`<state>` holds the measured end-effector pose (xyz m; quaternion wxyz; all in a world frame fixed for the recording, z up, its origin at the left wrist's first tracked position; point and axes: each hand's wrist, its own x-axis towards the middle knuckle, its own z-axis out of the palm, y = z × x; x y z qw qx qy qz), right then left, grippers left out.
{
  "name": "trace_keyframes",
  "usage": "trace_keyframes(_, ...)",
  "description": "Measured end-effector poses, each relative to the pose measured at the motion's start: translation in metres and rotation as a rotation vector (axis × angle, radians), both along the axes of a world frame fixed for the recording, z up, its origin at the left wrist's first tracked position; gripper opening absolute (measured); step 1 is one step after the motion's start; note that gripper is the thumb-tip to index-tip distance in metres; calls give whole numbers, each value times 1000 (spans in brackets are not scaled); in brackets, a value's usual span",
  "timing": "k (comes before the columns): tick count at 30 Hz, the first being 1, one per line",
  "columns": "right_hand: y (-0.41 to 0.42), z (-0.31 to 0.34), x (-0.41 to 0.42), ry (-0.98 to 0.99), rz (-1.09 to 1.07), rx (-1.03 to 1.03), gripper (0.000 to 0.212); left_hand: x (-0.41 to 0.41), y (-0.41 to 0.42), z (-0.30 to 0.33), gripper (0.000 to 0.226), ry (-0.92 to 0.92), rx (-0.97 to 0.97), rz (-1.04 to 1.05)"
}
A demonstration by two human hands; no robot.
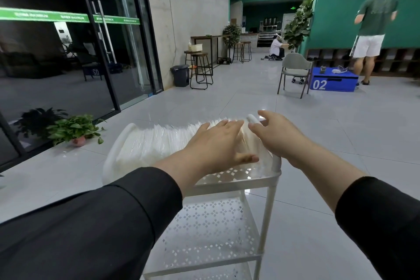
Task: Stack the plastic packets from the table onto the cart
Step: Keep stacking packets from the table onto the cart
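Observation:
A white cart (pixel 238 180) with perforated shelves stands right in front of me. A row of clear plastic packets (pixel 156 143) fills its top tray, standing on edge between the two white handles. My left hand (pixel 216 143) lies flat on the right part of the row, fingers spread, thumb low at the near side. My right hand (pixel 275 134) reaches in beside the right handle (pixel 253 118), fingers apart, touching the packets' right end. Neither hand grips a packet. No table is in view.
The cart's middle shelf (pixel 211 223) and lower shelf show below. A potted plant (pixel 75 129) sits on the floor at left by glass doors. Ahead are stools, a bin (pixel 180 75), a grey chair (pixel 295 70), a blue box marked 02, and a standing person at far right.

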<state>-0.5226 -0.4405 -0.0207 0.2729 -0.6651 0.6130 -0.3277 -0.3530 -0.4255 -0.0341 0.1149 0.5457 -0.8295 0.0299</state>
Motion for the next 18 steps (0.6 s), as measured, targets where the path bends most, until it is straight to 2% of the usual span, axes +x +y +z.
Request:
trace_keyframes(2, 2, 2, 0, 66, 4, -68, 58, 0, 4, 5, 101, 78, -3, -14)
trace_keyframes(6, 5, 6, -1, 114, 27, -26, 57, 3, 4, 20, 76, 211, -36, 70)
trace_keyframes(11, 1, 1, -3, 91, 50, 13, 52, 24, -2, 27, 74, 144, 26, 184)
trace_keyframes(14, -2, -1, -5, 80, 42, 28, 60, 52, 1, 36, 77, 177, -7, 267)
trace_keyframes(18, -1, 1, -5, 205, 18, -87, 65, 106, 0, 36, 80, 101, 74, 460)
